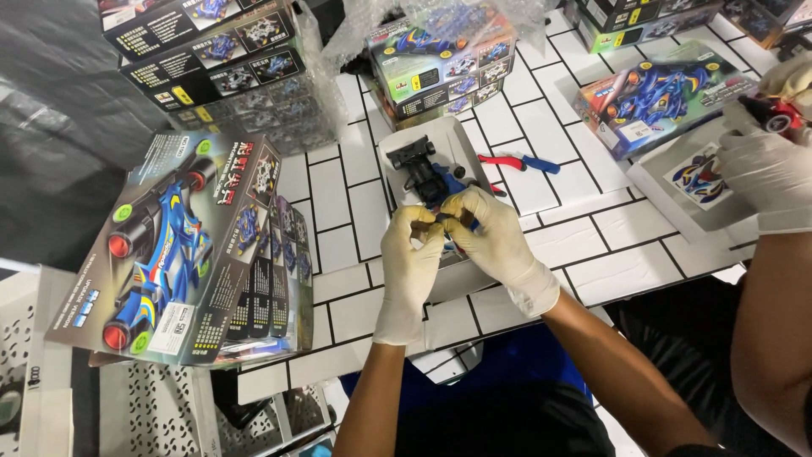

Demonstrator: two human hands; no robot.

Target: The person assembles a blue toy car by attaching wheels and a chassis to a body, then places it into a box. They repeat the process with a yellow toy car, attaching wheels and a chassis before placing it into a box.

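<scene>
Both my hands wear cream gloves and meet over a small toy race car chassis (425,173), black and blue, that rests on a white box tray (457,135). My left hand (409,258) pinches the near end of the car. My right hand (497,239) grips the same end from the right, fingers curled around a small dark part. The car's far end with black wheels sticks out beyond my fingers.
A large toy car box (173,254) leans at the left. Stacked kit boxes (211,59) and further boxes (440,59) (660,97) line the back of the white tiled table (575,245). Red and blue cutters (516,161) lie nearby. Another person's gloved hands (770,165) hold a red car at right.
</scene>
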